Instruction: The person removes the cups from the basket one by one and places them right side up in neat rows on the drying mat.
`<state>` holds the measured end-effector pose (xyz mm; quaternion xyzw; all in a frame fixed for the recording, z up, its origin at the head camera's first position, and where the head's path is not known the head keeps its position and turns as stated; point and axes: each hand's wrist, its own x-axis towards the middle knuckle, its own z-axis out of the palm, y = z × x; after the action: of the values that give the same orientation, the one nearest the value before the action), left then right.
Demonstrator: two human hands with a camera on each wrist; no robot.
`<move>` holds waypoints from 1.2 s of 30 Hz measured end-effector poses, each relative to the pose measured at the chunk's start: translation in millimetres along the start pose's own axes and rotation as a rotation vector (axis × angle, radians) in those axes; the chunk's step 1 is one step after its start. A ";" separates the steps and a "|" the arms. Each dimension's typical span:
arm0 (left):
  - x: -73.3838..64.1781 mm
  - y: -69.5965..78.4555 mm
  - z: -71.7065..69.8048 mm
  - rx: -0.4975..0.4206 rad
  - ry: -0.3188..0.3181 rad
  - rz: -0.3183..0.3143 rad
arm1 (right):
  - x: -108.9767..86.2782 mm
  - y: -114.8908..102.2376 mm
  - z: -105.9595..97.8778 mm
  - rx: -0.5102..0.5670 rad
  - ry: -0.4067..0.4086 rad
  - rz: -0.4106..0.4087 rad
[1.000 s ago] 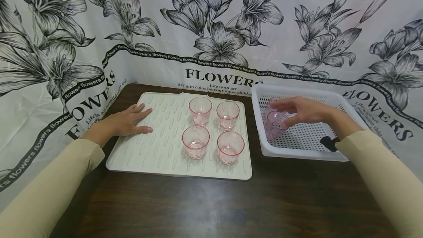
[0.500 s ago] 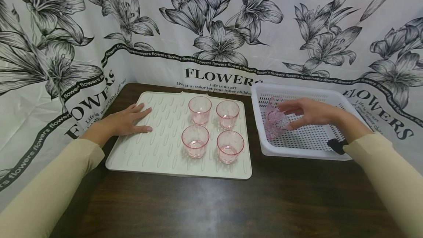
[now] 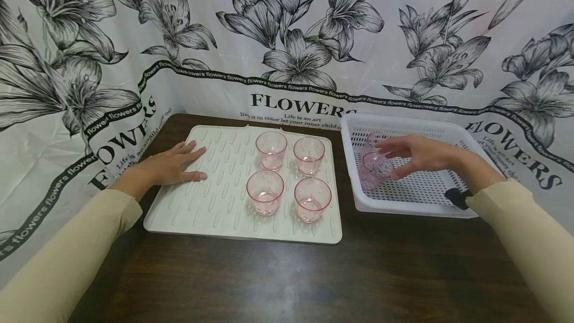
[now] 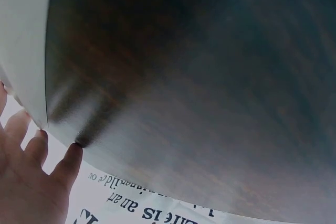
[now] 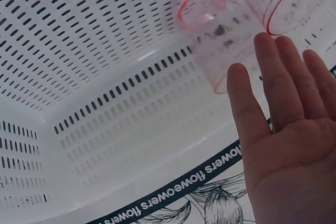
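In the head view my left hand (image 3: 177, 164) rests with spread fingers on the left edge of the white ridged drying mat (image 3: 197, 213). The left wrist view shows its fingers (image 4: 68, 166) by the mat's edge. My right hand (image 3: 419, 153) is inside the white perforated basket (image 3: 412, 211), beside a clear pink glass (image 3: 376, 176). Its fingers are extended in the right wrist view, fingertips close to a glass rim; whether they touch it is unclear. A second pink glass (image 3: 374, 138) stands behind, partly hidden by the fingers.
Several pink glasses, among them a front-right glass (image 3: 312, 203) and a back-left glass (image 3: 271, 149), stand upright on the mat's right half. The dark wooden table (image 3: 287, 283) extends in front. A flower-printed curtain (image 3: 300, 39) hangs close behind.
My right hand has drawn back slightly to the right inside the basket, uncovering more of the near glass. The left hand and the glasses on the mat stay put.
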<state>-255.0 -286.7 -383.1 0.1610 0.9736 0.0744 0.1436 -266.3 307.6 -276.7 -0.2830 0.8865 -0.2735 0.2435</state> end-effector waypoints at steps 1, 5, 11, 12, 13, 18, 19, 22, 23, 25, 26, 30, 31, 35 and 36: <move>0.0 -0.1 0.0 0.001 0.002 0.002 | 0.0 -0.6 -0.1 0.004 -0.004 0.002; 0.0 -0.6 -0.4 0.002 0.013 0.014 | -0.1 -3.3 0.0 0.001 -0.009 0.002; -0.2 -0.1 -1.1 -0.005 0.016 0.016 | 5.4 -5.8 3.3 0.004 -0.046 0.028; -0.3 0.3 -1.1 -0.006 0.011 0.011 | 7.0 -6.0 4.3 0.002 -0.058 0.041; -0.1 0.3 -1.0 -0.005 0.008 0.007 | 8.6 -6.2 5.4 -0.005 -0.067 0.051; -0.8 0.9 -0.8 -0.002 0.005 0.001 | 15.7 -8.0 10.7 -0.050 -0.095 0.075; -0.9 0.8 -0.8 0.000 0.005 0.001 | 16.8 -8.4 11.5 -0.057 -0.098 0.074; -1.5 0.9 -0.9 0.001 0.008 0.002 | 19.5 -9.5 13.2 -0.067 -0.103 0.077; -1.6 1.2 -0.9 0.001 0.010 0.003 | 20.1 -9.8 13.4 -0.070 -0.103 0.078; -2.0 1.8 -1.1 -0.001 0.011 0.003 | 20.7 -10.0 13.5 -0.065 -0.105 0.080; -2.0 2.1 -1.1 -0.003 0.012 0.004 | 20.7 -9.8 13.3 -0.063 -0.105 0.078; -1.5 1.7 -0.4 -0.001 0.014 0.006 | 20.1 -7.9 12.3 -0.055 -0.100 0.075; -1.3 1.6 -0.3 -0.002 0.015 0.008 | 19.7 -7.5 11.8 -0.054 -0.095 0.077; -0.9 1.1 0.5 0.000 0.016 0.010 | 17.2 -8.2 8.2 -0.060 -0.064 0.067; -0.9 1.2 0.5 -0.002 0.016 0.008 | 16.4 -8.5 6.9 -0.059 -0.051 0.058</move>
<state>-253.7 -285.8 -383.1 0.1640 0.9740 0.0772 0.1359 -270.9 289.0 -281.0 -0.2712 0.8955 -0.2326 0.2652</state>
